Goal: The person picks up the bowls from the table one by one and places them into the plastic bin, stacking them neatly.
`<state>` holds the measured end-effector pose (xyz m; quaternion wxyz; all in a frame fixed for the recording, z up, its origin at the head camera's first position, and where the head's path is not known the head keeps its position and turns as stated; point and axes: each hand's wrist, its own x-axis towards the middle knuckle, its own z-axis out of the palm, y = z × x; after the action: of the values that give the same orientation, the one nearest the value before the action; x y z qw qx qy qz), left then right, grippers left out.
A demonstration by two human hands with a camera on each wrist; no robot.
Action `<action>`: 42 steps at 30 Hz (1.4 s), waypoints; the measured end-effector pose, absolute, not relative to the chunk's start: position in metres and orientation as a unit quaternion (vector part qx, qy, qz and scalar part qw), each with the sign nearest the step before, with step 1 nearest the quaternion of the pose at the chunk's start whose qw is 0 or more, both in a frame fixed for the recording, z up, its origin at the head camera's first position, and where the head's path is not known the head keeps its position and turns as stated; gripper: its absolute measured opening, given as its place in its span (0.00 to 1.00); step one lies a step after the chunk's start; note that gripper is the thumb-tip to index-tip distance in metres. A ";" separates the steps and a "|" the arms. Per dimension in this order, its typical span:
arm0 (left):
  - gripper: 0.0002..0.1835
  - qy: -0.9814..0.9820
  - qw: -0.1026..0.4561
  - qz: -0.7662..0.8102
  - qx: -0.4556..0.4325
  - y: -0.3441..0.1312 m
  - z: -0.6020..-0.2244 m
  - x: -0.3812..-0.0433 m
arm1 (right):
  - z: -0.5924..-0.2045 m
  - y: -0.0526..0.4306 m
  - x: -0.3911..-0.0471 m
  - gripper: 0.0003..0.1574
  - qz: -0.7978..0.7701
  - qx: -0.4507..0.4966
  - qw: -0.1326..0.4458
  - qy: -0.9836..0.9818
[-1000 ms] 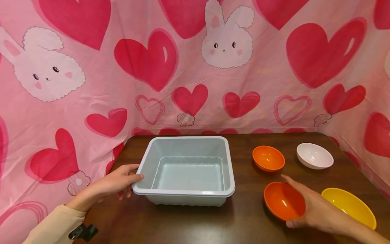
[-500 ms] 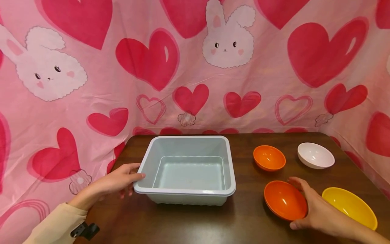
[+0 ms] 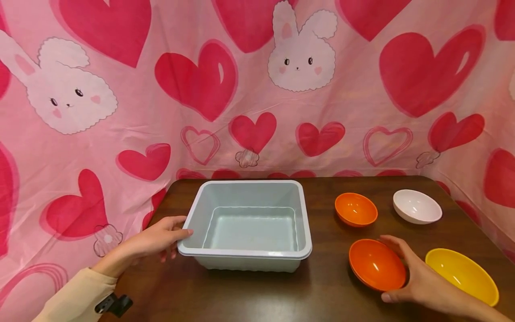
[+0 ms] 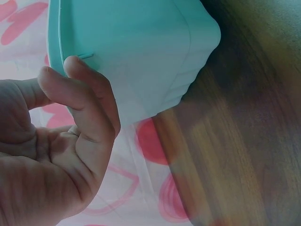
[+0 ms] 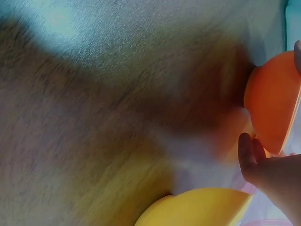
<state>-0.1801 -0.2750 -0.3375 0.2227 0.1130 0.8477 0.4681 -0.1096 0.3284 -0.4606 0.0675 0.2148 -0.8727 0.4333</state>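
My left hand [image 3: 158,239] holds the left rim of a pale grey-blue plastic basin [image 3: 244,254], its thumb over the edge and its fingers outside. In the left wrist view the curled fingers [image 4: 94,101] press against the basin's outer wall [image 4: 146,61]. My right hand [image 3: 414,277] curves around the right side of a red-orange bowl [image 3: 376,264], with the thumb at its near edge and the fingers at its far side. The right wrist view shows this bowl [image 5: 273,101] between the thumb and the fingers. The basin's inside looks bare.
Behind the red-orange bowl stand a smaller orange bowl [image 3: 356,209] and a white bowl [image 3: 416,206]. A yellow bowl [image 3: 462,275] sits to the right, close to my right forearm. The dark wooden table [image 3: 257,295] meets a pink heart-patterned curtain [image 3: 257,98].
My right hand has closed in from above the bowl's right side to around its rim, and the bowl's right side shows more. My left hand stays on the basin.
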 end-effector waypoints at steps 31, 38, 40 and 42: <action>0.26 0.861 0.222 0.442 0.120 -0.274 -0.334 -0.182 | -0.452 0.321 -0.109 0.67 0.450 0.094 -0.010 -0.888; 0.18 0.895 0.196 0.388 0.103 -0.269 -0.331 -0.181 | -0.446 0.320 -0.113 0.67 0.459 0.103 0.001 -0.883; 0.17 0.901 0.189 0.377 0.098 -0.267 -0.331 -0.181 | -0.444 0.320 -0.114 0.67 0.463 0.110 0.005 -0.879; 0.17 0.905 0.185 0.371 0.095 -0.267 -0.331 -0.181 | -0.442 0.320 -0.115 0.66 0.469 0.115 0.005 -0.876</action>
<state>-0.1810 -0.2667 -0.3308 0.1851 0.0953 0.9051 0.3708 -0.1154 0.3200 -0.4419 0.0054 0.1145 -0.8760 0.4685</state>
